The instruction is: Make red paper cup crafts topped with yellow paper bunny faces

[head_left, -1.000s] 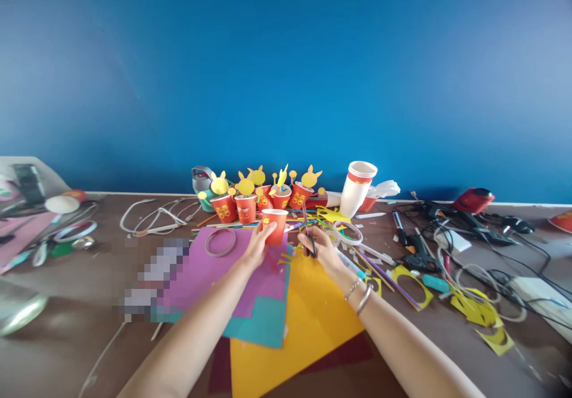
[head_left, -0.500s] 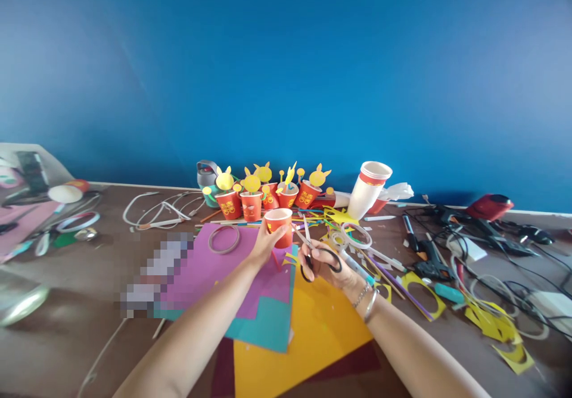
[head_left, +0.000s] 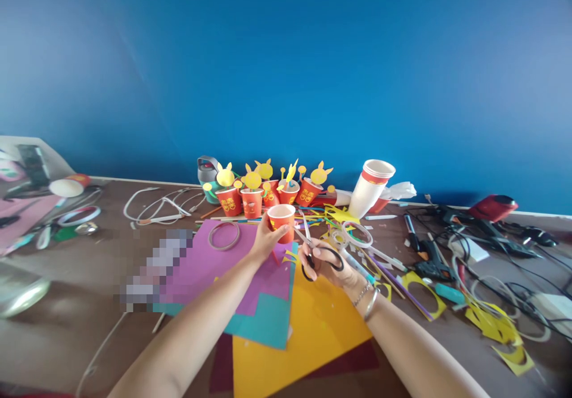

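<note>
A red paper cup (head_left: 285,231) with a white inside is gripped upright in my left hand (head_left: 267,243), thumb across its front. My right hand (head_left: 328,262) holds black-handled scissors (head_left: 306,238), blades parted and pointing up beside the cup's right side. Whether a blade touches the cup, I cannot tell. Under both hands lie sheets of coloured paper: purple paper (head_left: 192,273), teal paper (head_left: 263,323) and orange-yellow paper (head_left: 313,338). Behind the held cup stand several red cups (head_left: 230,202) with yellow paper animal heads (head_left: 252,180) rising from them.
A leaning stack of paper cups (head_left: 366,192) stands at the back right. Rolls of tape (head_left: 357,235), yellow scraps (head_left: 496,323), a glue gun (head_left: 431,264) and tangled cables (head_left: 487,267) crowd the right side. A tape ring (head_left: 224,236) lies on the purple paper.
The view has shifted slightly. My left hand and the cup sit a little higher and further right; the right hand with the parted scissors has hardly moved.
</note>
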A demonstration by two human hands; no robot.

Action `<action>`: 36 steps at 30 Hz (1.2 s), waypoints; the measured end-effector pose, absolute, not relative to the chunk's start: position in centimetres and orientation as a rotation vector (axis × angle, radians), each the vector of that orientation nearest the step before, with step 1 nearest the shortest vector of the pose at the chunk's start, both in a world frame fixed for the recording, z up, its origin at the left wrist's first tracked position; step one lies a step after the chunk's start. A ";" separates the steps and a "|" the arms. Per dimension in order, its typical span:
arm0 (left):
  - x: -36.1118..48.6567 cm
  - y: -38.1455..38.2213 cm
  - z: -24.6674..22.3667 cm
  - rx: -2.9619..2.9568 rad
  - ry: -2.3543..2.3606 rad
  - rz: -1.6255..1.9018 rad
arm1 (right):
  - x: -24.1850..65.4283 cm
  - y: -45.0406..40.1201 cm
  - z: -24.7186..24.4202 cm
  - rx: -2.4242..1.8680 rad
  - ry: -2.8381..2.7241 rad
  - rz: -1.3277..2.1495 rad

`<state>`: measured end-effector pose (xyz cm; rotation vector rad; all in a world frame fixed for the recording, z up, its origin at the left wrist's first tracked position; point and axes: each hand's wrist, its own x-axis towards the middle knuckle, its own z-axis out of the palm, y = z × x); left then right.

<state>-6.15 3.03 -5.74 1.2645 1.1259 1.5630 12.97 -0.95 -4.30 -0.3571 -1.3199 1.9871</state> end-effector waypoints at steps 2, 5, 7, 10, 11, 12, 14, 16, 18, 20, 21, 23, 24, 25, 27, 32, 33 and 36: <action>-6.2 3.1 -5.7 1.280 1.131 1.558 | 13.0 -1.0 -4.2 -0.356 -1.320 1.993; -6.2 3.2 -5.7 1.298 1.132 1.548 | 13.0 -1.1 -3.9 -0.369 -1.336 1.997; -6.2 3.2 -5.7 1.303 1.139 1.552 | 13.0 -1.1 -3.7 -0.386 -1.347 1.988; -6.2 3.2 -5.7 1.293 1.146 1.566 | 12.9 -1.2 -3.5 -0.403 -1.355 1.977; -6.2 3.1 -5.7 1.284 1.143 1.571 | 12.9 -1.2 -3.5 -0.410 -1.356 1.977; -6.2 3.1 -5.7 1.273 1.136 1.572 | 12.9 -1.3 -3.4 -0.421 -1.357 1.976; -6.2 3.1 -5.6 1.251 1.112 1.560 | 12.8 -1.3 -3.4 -0.449 -1.350 1.974; -6.1 3.1 -5.6 1.237 1.094 1.543 | 12.7 -1.4 -3.4 -0.470 -1.338 1.970; -6.1 3.1 -5.6 1.240 1.104 1.543 | 12.6 -1.5 -3.5 -0.482 -1.325 1.965; -6.2 3.1 -5.5 1.258 1.137 1.560 | 12.5 -1.5 -3.6 -0.486 -1.311 1.961; -6.2 3.1 -5.5 1.270 1.155 1.570 | 12.5 -1.5 -3.6 -0.489 -1.302 1.959; -6.2 3.1 -5.4 1.292 1.180 1.582 | 12.4 -1.5 -3.7 -0.501 -1.284 1.948; -6.2 3.1 -5.3 1.302 1.183 1.586 | 12.4 -1.6 -3.7 -0.510 -1.279 1.942; -6.2 3.1 -5.3 1.312 1.180 1.586 | 12.3 -1.6 -3.7 -0.519 -1.274 1.936; -6.1 3.0 -5.1 1.333 1.165 1.577 | 12.3 -1.7 -3.7 -0.540 -1.272 1.925; -6.0 2.9 -5.1 1.346 1.138 1.561 | 12.3 -1.7 -3.7 -0.590 -1.288 1.906; -6.0 2.9 -5.2 1.348 1.134 1.570 | 12.4 -1.6 -3.7 -0.593 -1.296 1.905; -5.8 2.7 -5.4 1.380 1.131 1.646 | 12.7 -1.4 -3.8 -0.597 -1.334 1.900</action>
